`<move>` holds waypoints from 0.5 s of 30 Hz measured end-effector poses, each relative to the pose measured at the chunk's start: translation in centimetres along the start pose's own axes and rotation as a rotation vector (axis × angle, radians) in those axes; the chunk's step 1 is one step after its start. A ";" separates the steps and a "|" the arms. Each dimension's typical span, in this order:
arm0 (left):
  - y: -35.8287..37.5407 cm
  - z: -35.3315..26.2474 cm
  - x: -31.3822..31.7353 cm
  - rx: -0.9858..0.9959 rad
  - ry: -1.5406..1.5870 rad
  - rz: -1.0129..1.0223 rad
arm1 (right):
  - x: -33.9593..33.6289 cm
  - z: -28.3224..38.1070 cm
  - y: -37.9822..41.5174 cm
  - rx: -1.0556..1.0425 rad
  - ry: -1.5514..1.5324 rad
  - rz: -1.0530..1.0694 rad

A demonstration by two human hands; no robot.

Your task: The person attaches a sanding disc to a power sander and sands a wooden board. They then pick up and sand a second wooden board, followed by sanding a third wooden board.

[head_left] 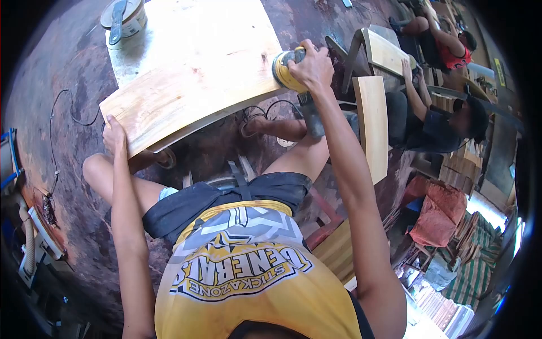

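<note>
Board: a wide pale wooden board (192, 73) is laid on the floor (73, 51).
Sander: a yellow sander (285, 70) is pressed on the board's right edge.
Right hand (311, 65): clamped on the sander.
Left hand (113, 135): closed on the board's near-left corner.

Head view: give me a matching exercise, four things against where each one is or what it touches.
Things:
1. left hand
2. right hand
3. yellow sander
4. round tin

Places:
A. on the far corner of the table, with a tool lying across its top
B. pressed on the right edge of the wooden board
C. gripping the top of the sander
D. holding the near left corner of the board

Pairs: 1-D, 2-C, 3-B, 4-A
</note>
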State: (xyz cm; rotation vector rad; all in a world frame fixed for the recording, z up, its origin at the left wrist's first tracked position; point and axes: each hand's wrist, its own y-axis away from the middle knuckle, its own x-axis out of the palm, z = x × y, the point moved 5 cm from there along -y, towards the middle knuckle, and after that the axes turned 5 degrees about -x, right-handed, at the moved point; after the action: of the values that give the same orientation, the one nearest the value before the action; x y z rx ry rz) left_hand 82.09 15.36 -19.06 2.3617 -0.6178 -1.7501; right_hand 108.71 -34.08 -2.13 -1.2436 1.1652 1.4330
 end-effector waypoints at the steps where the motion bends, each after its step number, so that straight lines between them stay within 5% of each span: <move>1: -0.1 0.0 0.1 0.007 -0.004 0.003 | 0.0 -0.2 -0.1 0.009 -0.001 0.001; 15: 0.0 -0.2 0.1 0.000 0.009 0.035 | 0.4 2.0 -1.9 -0.059 0.018 -0.065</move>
State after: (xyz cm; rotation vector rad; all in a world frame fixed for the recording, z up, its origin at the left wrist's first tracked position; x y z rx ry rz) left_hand 82.33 15.34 -19.07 2.3428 -0.6529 -1.7245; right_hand 110.17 -31.77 -2.61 -1.3255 1.0919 1.4192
